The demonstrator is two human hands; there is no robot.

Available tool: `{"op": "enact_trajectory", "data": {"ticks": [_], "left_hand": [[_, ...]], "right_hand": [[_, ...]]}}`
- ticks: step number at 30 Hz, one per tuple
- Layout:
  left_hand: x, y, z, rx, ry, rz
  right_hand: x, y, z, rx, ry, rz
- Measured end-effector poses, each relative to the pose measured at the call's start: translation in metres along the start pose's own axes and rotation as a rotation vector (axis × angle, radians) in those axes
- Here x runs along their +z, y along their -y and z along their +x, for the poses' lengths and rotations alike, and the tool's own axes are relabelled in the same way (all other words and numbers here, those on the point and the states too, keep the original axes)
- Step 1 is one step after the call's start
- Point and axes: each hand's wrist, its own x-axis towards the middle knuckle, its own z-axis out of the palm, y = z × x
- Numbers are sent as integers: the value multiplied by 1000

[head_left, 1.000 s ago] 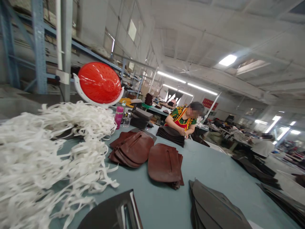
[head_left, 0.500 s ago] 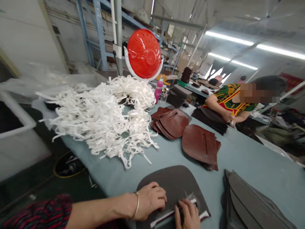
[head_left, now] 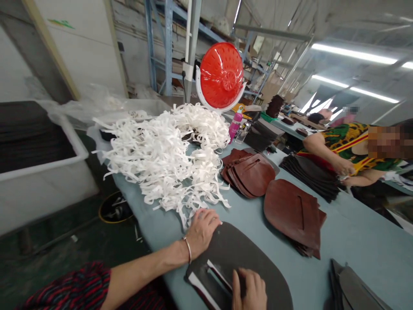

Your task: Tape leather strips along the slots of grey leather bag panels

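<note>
A dark grey leather-like panel point(head_left: 254, 258) with a rounded end lies on the table before me. A narrow slot runs across it, with a white strip point(head_left: 215, 269) along the slot. Another white strip point(head_left: 201, 290) lies along its near-left edge. My left hand point(head_left: 202, 232), with a bangle on the wrist, is closed at the panel's left edge, its fingers bent and close together. My right hand point(head_left: 250, 289) rests over the panel beside the slot, thumb and fingers bent but apart, with nothing visible between them.
A heap of white strips point(head_left: 161, 159) covers the table's left. Slotted brown leather panels point(head_left: 295, 215) lie in stacks ahead; more grey panels point(head_left: 361, 288) are at lower right. A red heater point(head_left: 222, 77) and pink bottle point(head_left: 235, 127) stand behind. A co-worker point(head_left: 342, 142) works at right.
The grey panel has turned, so its slot now slants down to the right. My left hand has moved up to the panel's edge; my right hand has lifted slightly off the slot. The view has swung left.
</note>
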Motion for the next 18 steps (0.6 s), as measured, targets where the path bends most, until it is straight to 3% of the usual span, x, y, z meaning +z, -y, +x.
{"op": "enact_trajectory", "data": {"ticks": [2, 5, 9, 12, 16, 18], "left_hand": [[-10, 15, -3, -90, -66, 91], [-18, 27, -8, -169, -78, 183], [-26, 32, -14, -239, -51, 201], [-34, 46, -14, -280, -76, 207], [-44, 73, -10, -336, -101, 237], [-47, 73, -8, -362, -123, 228]], "right_hand": [[13, 24, 39, -22, 145, 97], [45, 59, 88, -14, 220, -1], [75, 80, 119, -9, 258, -88], [65, 62, 121, -5, 253, -80], [19, 1, 107, 186, 176, -134], [-6, -28, 95, 303, 151, -165]]}}
